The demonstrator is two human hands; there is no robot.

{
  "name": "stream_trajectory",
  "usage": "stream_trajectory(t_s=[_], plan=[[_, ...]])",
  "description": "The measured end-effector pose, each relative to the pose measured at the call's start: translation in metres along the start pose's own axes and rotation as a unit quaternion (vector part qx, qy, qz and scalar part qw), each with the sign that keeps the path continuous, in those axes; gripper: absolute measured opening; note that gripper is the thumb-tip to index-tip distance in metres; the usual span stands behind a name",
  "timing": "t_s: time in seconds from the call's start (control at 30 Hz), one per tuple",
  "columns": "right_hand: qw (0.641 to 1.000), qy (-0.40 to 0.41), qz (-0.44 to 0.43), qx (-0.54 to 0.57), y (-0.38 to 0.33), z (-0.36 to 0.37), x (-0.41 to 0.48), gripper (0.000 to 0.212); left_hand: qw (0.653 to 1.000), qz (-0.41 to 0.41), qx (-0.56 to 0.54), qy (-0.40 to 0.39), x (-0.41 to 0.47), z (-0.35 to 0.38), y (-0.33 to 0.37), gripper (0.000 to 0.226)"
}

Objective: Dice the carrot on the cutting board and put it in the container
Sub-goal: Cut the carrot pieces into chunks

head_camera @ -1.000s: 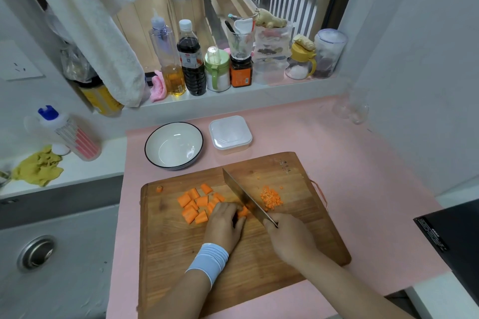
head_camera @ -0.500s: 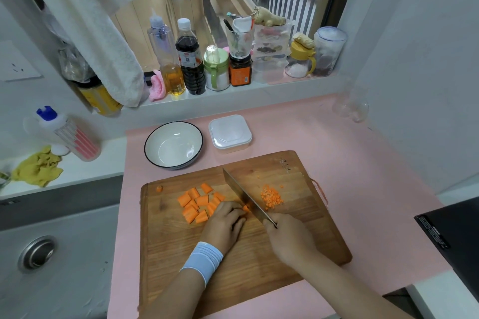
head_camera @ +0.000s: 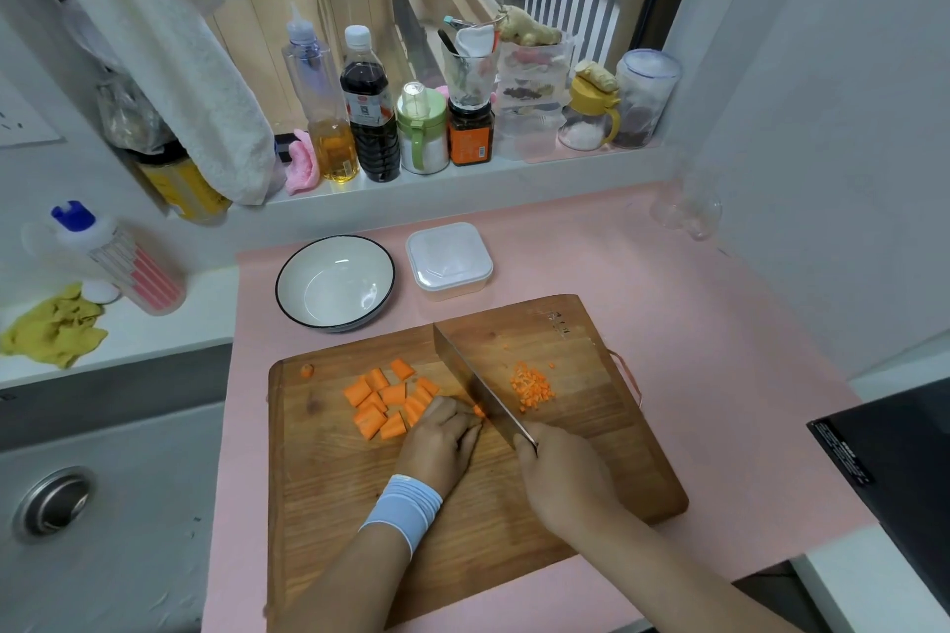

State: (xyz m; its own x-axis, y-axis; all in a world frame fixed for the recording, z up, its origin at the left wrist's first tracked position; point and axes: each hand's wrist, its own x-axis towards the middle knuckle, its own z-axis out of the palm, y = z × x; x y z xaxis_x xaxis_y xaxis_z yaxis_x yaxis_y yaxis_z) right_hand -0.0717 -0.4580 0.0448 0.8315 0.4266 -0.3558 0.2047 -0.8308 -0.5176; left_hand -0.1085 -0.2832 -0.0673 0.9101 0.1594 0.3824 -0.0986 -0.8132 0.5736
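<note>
— Can we read any label?
— No; print on the dark bottle (head_camera: 369,118) is too small.
— The carrot?
— Orange carrot chunks (head_camera: 390,401) and fine dice (head_camera: 532,386) lie on the cutting board (head_camera: 591,452). Our right hand (head_camera: 565,478) grips the knife (head_camera: 478,386); our left hand (head_camera: 439,442) pinches a carrot piece (head_camera: 478,410).

Pink mat (head_camera: 719,324) spread over the desk. Along the windowsill (head_camera: 514,175), left to right: oil bottle (head_camera: 329,118), dark sauce bottle (head_camera: 370,118), green-lidded jar (head_camera: 422,139), orange-labelled jar (head_camera: 470,136), ginger root (head_camera: 529,32) atop stacked clear boxes, yellow-lidded shaker (head_camera: 588,118). White towel (head_camera: 180,67) hanging at upper left. Beside the sink (head_camera: 103,478), blue-capped bottle (head_camera: 113,257) near crumpled yellow cloth (head_camera: 56,329). Clear glass (head_camera: 689,211) by the right wall; black appliance (head_camera: 899,468) at the right edge.
</note>
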Motion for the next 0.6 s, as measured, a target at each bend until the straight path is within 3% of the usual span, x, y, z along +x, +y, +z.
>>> stream_trajectory(t_s=[0.6], plan=[[0.999,-0.042,0.025,0.007,-0.011,0.009,0.011,0.029,1.0,-0.007,-0.007,-0.006,-0.001,0.0,-0.001,0.005]])
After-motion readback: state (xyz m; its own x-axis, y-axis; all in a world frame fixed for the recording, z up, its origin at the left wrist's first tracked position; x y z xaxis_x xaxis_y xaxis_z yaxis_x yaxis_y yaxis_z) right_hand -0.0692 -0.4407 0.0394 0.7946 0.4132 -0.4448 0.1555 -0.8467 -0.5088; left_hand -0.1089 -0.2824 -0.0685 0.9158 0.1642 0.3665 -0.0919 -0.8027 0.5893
